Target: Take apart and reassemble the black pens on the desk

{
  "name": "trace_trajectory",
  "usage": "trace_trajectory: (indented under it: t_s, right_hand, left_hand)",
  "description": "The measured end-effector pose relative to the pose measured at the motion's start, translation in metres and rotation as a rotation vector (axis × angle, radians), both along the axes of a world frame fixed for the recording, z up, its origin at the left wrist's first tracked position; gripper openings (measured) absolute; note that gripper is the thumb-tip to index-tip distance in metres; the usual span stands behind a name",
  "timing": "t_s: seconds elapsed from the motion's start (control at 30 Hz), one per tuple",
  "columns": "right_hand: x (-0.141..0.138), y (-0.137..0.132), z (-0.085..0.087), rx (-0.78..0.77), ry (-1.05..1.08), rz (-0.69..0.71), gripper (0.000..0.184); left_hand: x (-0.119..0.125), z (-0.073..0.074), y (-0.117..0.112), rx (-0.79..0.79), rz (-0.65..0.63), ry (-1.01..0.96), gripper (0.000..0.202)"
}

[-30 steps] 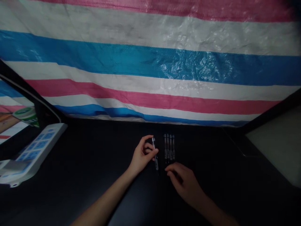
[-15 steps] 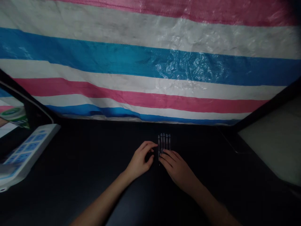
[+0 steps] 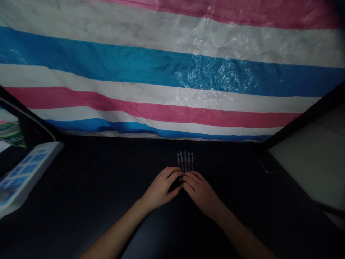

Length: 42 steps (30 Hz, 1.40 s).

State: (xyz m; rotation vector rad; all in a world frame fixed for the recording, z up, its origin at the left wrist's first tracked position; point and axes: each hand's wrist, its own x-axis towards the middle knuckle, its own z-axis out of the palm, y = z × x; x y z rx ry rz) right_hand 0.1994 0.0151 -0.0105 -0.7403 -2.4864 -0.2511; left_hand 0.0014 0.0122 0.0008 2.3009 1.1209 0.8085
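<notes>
Several clear-barrelled pens (image 3: pixel 185 160) lie side by side in a tight row on the black tabletop (image 3: pixel 107 187), pointing away from me. My left hand (image 3: pixel 161 187) and my right hand (image 3: pixel 199 190) rest together on the near ends of the pens, fingertips meeting over the row. Both hands have their fingers stretched forward and laid flat on the pens. The near halves of the pens are hidden under my fingers.
A striped pink, white and blue tarpaulin (image 3: pixel 172 79) hangs behind the table. A white power strip (image 3: pixel 24 172) with blue sockets lies at the left. A green-and-white packet (image 3: pixel 10 131) sits beyond it. A pale surface (image 3: pixel 309 165) adjoins the table at right.
My left hand laid the pen it held beside the others, making one row. Both hands then came together over the near ends of the pens.
</notes>
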Motion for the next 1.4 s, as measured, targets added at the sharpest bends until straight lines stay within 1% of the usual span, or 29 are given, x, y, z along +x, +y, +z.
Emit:
trace_trajectory:
  t_s: [0.23, 0.37, 0.57, 0.7, 0.77, 0.83, 0.93, 1.03, 1.1, 1.17, 1.23, 1.3, 1.33, 1.4]
  right_hand:
    - [-0.003, -0.001, 0.002, -0.011, -0.009, -0.003, 0.024]
    - [-0.003, -0.002, 0.005, 0.037, -0.013, 0.001, 0.025]
    - [-0.001, -0.001, 0.002, 0.114, -0.007, 0.032, 0.026]
    - [0.002, -0.002, 0.004, 0.094, 0.010, 0.094, 0.019]
    - [0.004, -0.003, 0.007, 0.047, 0.043, 0.127, 0.016]
    - [0.006, -0.005, 0.010, -0.024, 0.141, 0.137, 0.018]
    - [0.009, -0.006, 0.015, -0.115, 0.432, 0.085, 0.025]
    - [0.011, -0.009, 0.020, -0.188, 0.708, -0.043, 0.022]
    - [0.013, -0.014, 0.022, -0.227, 0.826, -0.150, 0.017]
    - [0.015, -0.021, 0.023, -0.240, 0.903, -0.229, 0.015]
    - [0.017, -0.030, 0.024, -0.225, 0.930, -0.248, 0.017]
    - [0.017, -0.039, 0.025, -0.213, 0.904, -0.213, 0.020]
    - [0.016, -0.042, 0.025, -0.211, 0.840, -0.158, 0.022]
    - [0.012, -0.047, 0.024, -0.203, 0.711, -0.026, 0.025]
  left_hand:
    - [-0.001, 0.002, 0.000, -0.004, 0.010, -0.018, 0.045]
    - [-0.001, 0.000, 0.000, -0.003, 0.016, -0.038, 0.044]
    - [0.000, -0.003, 0.000, -0.008, -0.006, -0.057, 0.043]
    - [0.000, -0.004, 0.000, -0.021, -0.027, -0.060, 0.040]
    - [0.000, -0.004, 0.000, -0.022, -0.025, -0.064, 0.039]
    - [0.000, -0.004, -0.001, -0.020, -0.022, -0.069, 0.040]
    - [-0.001, -0.004, -0.002, -0.028, -0.004, -0.066, 0.042]
    - [0.000, -0.003, -0.004, -0.030, 0.006, -0.076, 0.043]
    - [0.001, -0.001, -0.005, -0.029, 0.012, -0.101, 0.041]
    - [0.002, 0.001, -0.007, -0.046, 0.060, -0.162, 0.037]
    - [0.005, 0.004, -0.007, -0.124, 0.145, -0.265, 0.031]
    - [0.008, 0.006, -0.007, -0.295, 0.209, -0.405, 0.026]
    - [0.009, 0.006, -0.007, -0.404, 0.219, -0.491, 0.028]
    - [0.012, 0.005, -0.005, -0.608, 0.213, -0.694, 0.038]
